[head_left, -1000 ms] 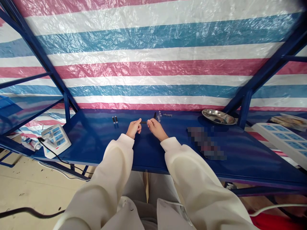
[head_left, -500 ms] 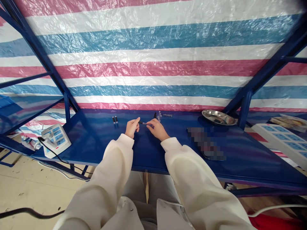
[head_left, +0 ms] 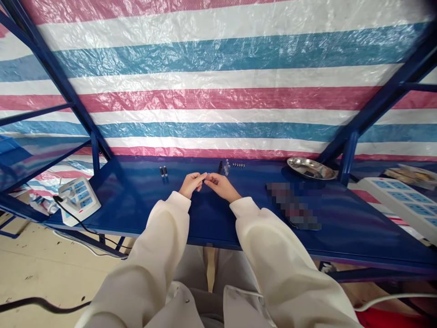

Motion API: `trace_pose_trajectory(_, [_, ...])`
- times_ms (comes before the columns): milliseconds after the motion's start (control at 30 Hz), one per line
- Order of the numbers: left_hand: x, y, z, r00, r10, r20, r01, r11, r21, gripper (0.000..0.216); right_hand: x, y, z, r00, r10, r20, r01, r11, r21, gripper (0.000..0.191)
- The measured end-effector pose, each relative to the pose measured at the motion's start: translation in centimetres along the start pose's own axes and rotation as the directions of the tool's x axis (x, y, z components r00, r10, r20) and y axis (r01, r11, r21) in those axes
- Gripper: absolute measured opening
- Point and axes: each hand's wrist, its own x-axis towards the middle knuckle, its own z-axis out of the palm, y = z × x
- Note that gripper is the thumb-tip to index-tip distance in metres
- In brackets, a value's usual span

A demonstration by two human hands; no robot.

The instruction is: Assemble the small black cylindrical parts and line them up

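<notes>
My left hand (head_left: pixel 192 184) and my right hand (head_left: pixel 221 186) meet at their fingertips above the blue table. Both are closed in a pinch on a small slender tube (head_left: pixel 205 179), dark with a clear part, now mostly covered by the fingers. Beyond my right hand lie small black parts (head_left: pixel 220 166), several clear plastic pieces (head_left: pixel 227 167) and a row of several small shiny metal parts (head_left: pixel 238 165). Off to the left of my left hand, two small black-and-light tubes (head_left: pixel 164 171) sit side by side.
The blue table (head_left: pixel 143 200) backs onto a striped plastic sheet (head_left: pixel 218 98). An oval metal tray (head_left: pixel 311 169) and a blurred dark object (head_left: pixel 293 206) are on the right. Power strips (head_left: pixel 80 200) flank both sides, with a black cable (head_left: pixel 80 222) by the left one.
My hands have come closer together, so their fingertips now nearly touch and hide most of the tube. The right hand has shifted slightly down, uncovering more of the black and clear parts.
</notes>
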Motion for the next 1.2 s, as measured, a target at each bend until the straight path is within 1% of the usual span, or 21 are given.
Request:
trace_pose_trajectory(167, [0.0, 0.1, 0.0, 0.995, -0.054, 0.088, 0.055, 0.998, -0.014, 0.052, 0.0, 0.4, -0.1, 0.999, -0.010, 0.052, 0.014, 0.997, -0.070, 0.023])
trace_pose_trajectory(233, [0.1, -0.1, -0.1, 0.995, -0.063, 0.074, 0.064, 0.998, -0.012, 0.049, 0.0, 0.8, -0.4, 0.999, 0.012, 0.052, -0.004, 0.989, -0.146, 0.021])
trace_pose_trajectory(267, [0.1, -0.2, -0.1, 0.997, -0.063, 0.047, 0.063, 0.998, -0.006, 0.048, 0.1, 1.0, -0.6, 0.999, 0.035, 0.035, -0.027, 0.979, -0.201, 0.020])
trace_pose_trajectory(333, [0.3, -0.4, -0.2, 0.998, -0.059, -0.027, 0.060, 0.998, 0.010, 0.046, 0.3, 1.6, -1.2, 0.992, 0.103, -0.065, -0.119, 0.938, -0.327, 0.017])
trace_pose_trajectory(400, [0.4, -0.6, -0.3, 0.994, -0.058, -0.098, 0.060, 0.998, 0.018, 0.045, 0.4, 2.1, -1.7, 0.961, 0.170, -0.218, -0.247, 0.883, -0.399, 0.013])
trace_pose_trajectory(433, [0.5, -0.7, -0.4, 0.991, -0.060, -0.123, 0.062, 0.998, 0.017, 0.044, 0.5, 2.3, -2.0, 0.942, 0.201, -0.270, -0.304, 0.855, -0.421, 0.013])
trace_pose_trajectory(500, [0.6, -0.8, -0.5, 0.986, -0.064, -0.151, 0.066, 0.998, 0.011, 0.043, 0.6, 2.6, -2.4, 0.909, 0.257, -0.328, -0.389, 0.805, -0.448, 0.013])
trace_pose_trajectory(533, [0.7, -0.9, -0.6, 0.986, -0.064, -0.155, 0.067, 0.998, 0.012, 0.042, 0.6, 2.7, -2.4, 0.899, 0.279, -0.338, -0.416, 0.785, -0.458, 0.013])
trace_pose_trajectory(600, [0.7, -1.0, -0.6, 0.987, -0.062, -0.151, 0.066, 0.998, 0.020, 0.041, 0.6, 2.8, -2.5, 0.887, 0.305, -0.346, -0.445, 0.761, -0.472, 0.014])
trace_pose_trajectory(733, [0.7, -1.0, -0.6, 0.988, -0.065, -0.143, 0.072, 0.997, 0.040, 0.039, 0.8, 3.0, -2.4, 0.880, 0.317, -0.354, -0.464, 0.732, -0.499, 0.014])
trace_pose_trajectory(1033, [0.6, -0.9, -0.6, 0.989, -0.060, -0.132, 0.069, 0.996, 0.063, 0.038, 1.1, 2.8, -2.3, 0.872, 0.359, -0.332, -0.487, 0.703, -0.519, 0.015])
trace_pose_trajectory(1200, [0.7, -1.0, -0.6, 0.988, -0.061, -0.142, 0.072, 0.995, 0.074, 0.039, 1.0, 2.7, -2.8, 0.859, 0.395, -0.325, -0.511, 0.673, -0.534, 0.016])
